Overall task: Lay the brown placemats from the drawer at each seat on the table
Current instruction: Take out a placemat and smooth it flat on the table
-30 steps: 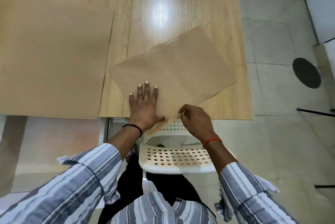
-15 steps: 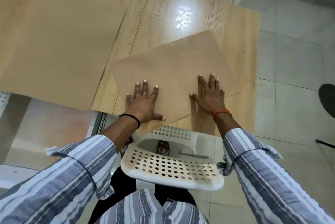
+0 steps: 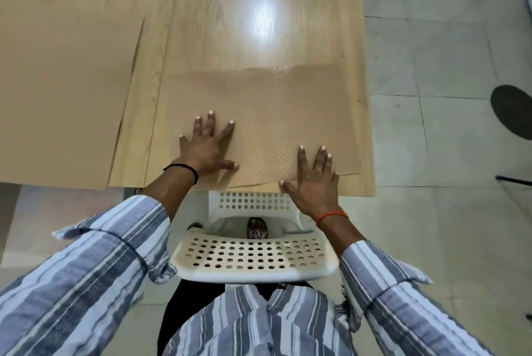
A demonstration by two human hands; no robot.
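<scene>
Placemat (image 3: 259, 113) now turned square to the table (image 3: 230, 24) edge.
Left hand (image 3: 207, 145) and right hand (image 3: 315, 180) press flat on it, fingers spread, above the white chair (image 3: 253, 263).

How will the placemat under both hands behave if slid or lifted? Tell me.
The placemat looks thin and lies flat, so it would probably flop if lifted by one edge. The table is glossy, so it likely slides easily. The left hand and right hand, pressing flat, suggest it is light.

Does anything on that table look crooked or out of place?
Slightly. The placemat under the left hand and right hand lies nearly square to the table, but its near right corner sits a bit skewed. The other placemat lies flat.
</scene>
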